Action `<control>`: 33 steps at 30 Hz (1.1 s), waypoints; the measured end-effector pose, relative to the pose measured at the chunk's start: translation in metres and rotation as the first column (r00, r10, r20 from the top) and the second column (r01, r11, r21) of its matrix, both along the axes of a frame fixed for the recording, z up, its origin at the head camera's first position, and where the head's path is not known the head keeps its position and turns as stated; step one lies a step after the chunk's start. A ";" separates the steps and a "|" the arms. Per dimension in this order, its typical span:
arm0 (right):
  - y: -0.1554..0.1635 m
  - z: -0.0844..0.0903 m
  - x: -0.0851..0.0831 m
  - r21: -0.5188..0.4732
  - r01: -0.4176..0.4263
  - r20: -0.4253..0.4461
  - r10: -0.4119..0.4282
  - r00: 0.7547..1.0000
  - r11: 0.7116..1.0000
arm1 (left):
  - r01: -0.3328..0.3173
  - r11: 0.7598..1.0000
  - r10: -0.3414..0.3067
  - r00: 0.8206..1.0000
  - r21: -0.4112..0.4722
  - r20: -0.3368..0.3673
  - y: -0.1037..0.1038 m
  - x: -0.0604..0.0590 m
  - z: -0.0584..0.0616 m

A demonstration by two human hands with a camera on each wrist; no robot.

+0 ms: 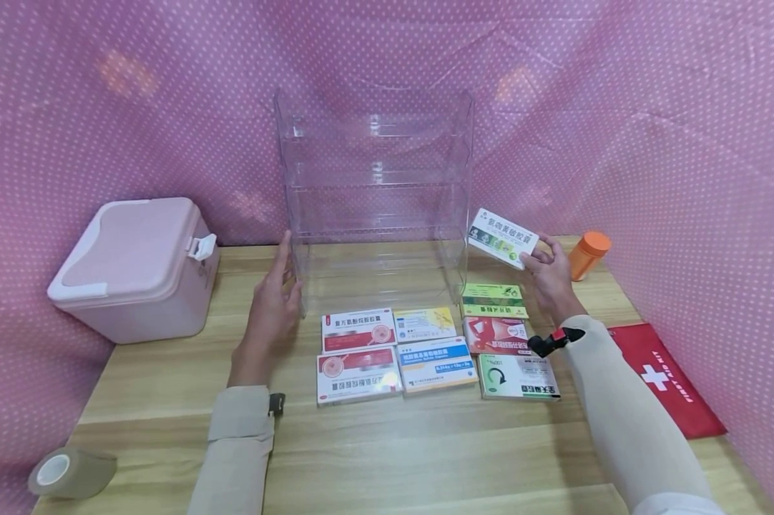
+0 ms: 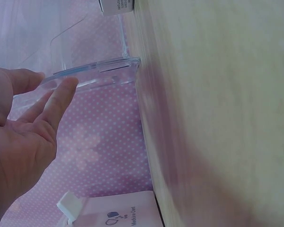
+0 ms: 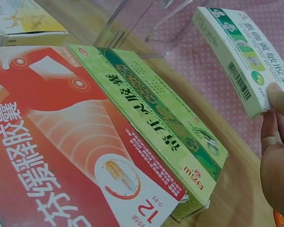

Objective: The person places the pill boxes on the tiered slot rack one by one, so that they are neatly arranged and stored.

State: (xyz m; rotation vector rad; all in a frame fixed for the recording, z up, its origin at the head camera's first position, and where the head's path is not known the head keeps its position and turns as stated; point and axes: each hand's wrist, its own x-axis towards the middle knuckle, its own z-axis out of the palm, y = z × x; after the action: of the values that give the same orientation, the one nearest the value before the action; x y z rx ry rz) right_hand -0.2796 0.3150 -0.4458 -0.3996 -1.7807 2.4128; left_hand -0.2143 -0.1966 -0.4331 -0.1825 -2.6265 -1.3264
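Head view: right hand (image 1: 550, 275) grip pinches a white-green medicine box (image 1: 503, 238), held up beside the clear acrylic shelf rack (image 1: 374, 200). Left hand (image 1: 274, 304), fingers straight, touches rack's left edge. Rack shelves hold nothing; pink storage box (image 1: 136, 268) lid closed.

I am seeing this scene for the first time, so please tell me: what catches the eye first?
The tall clear plastic shelf rack stands mid-table, with the left hand touching its left edge. The right hand holds up a white and green medicine box beside the rack. Flat medicine boxes lie in rows before it, and a pink lidded storage case sits far left.
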 end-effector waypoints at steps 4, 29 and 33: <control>0.000 0.002 0.001 0.012 -0.018 -0.017 0.018 1.000 1.000 | 0.001 1.000 -0.001 1.000 -0.007 -0.006 0.000 0.000 -0.001; -0.006 0.019 -0.005 -0.147 0.037 -0.189 -0.064 0.980 0.989 | -0.004 1.000 0.004 1.000 0.027 0.019 0.002 0.003 0.001; -0.008 0.022 -0.006 -0.152 0.040 -0.208 -0.072 0.975 0.988 | -0.001 0.999 0.001 1.000 0.032 0.006 0.001 0.002 0.000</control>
State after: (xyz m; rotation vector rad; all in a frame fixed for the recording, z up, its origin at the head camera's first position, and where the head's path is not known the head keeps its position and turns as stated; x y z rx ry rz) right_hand -0.2858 0.3074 -0.4235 -0.1917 -1.4903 2.4501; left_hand -0.2119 -0.1951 -0.4333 -0.1730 -2.6082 -1.3693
